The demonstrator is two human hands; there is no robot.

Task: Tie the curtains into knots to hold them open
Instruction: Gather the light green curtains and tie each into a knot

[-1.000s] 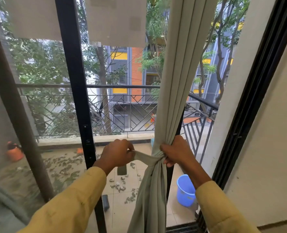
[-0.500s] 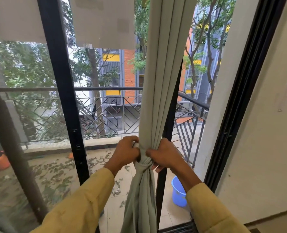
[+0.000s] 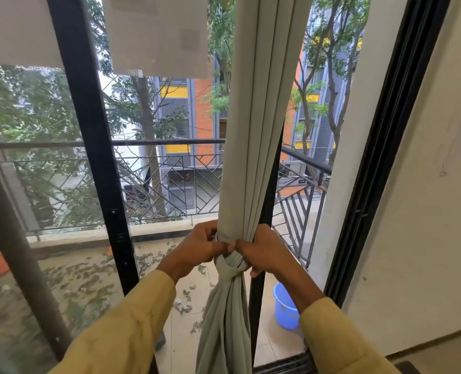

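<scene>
A person's left hand (image 3: 197,247) and right hand (image 3: 264,252) are gripping a gathered curtain (image 3: 253,130) at its knot (image 3: 233,264).

The pale grey-green curtain is hanging bunched in front of the balcony door, between the black door frame (image 3: 89,130) and the white wall (image 3: 426,211). The left hand is curling its fingers round the fabric on the knot's left side, the right hand is clutching it on the right, and their thumbs are nearly meeting just above the wrapped band. Below the knot the cloth is falling in loose folds. Outside, a blue bucket (image 3: 286,309) is standing on the tiles near the railing (image 3: 170,143), among scattered dry leaves.
</scene>
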